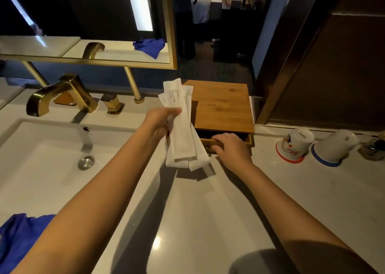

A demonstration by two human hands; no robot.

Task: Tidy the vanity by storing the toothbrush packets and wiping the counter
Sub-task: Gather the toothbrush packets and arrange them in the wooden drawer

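Observation:
My left hand (159,121) holds a bunch of white toothbrush packets (182,132) upright above the counter, just left of a small wooden drawer box (220,105). One packet reads "BRUSHING TEETH". My right hand (229,148) grips the front of the box's drawer (249,139), which is pulled out a little and shows a dark gap. A crumpled blue cloth (18,236) lies on the white counter (198,211) at the near left, partly behind my left forearm.
A white sink (41,155) with a gold faucet (60,94) fills the left. Two upturned cups (295,144) (335,146) stand on the counter right of the box. A gold-framed mirror (170,34) hangs behind; a dark wooden wall (333,65) is at right.

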